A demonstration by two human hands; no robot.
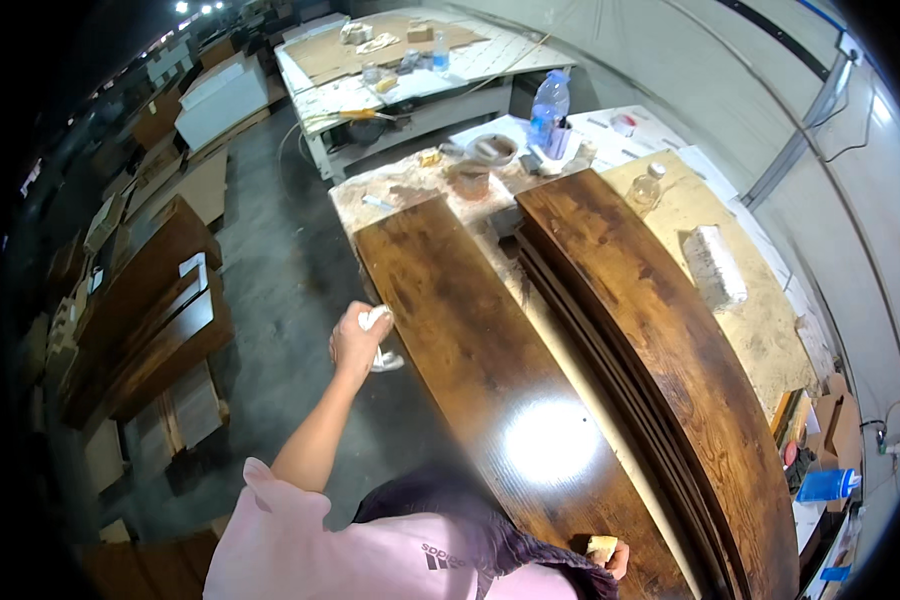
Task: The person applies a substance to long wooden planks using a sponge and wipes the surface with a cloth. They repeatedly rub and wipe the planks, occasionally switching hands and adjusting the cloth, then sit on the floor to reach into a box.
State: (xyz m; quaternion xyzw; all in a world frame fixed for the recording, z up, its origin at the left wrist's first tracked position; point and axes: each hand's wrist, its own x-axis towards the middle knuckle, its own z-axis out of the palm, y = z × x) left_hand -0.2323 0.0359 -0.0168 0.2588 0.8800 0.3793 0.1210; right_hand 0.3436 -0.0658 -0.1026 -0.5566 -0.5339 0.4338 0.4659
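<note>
My left hand (353,345) is closed round a crumpled white cloth (386,360), held against the left edge of a long dark-stained wooden board (460,300). Near the board's close end, my right hand (618,562) grips a small pale-yellow sponge (602,546) just at the surface; most of that hand is hidden. A bright glare lies on the board between the two hands. To its right, a stack of similar stained boards (650,290) runs alongside.
Past the boards stand a bowl (492,150), a large plastic bottle (550,103) and a clear jar (647,186). A white wrapped block (714,266) rests at the right. A second worktable (310,125) stands farther back. Stained panels (140,310) are stacked on the floor at left.
</note>
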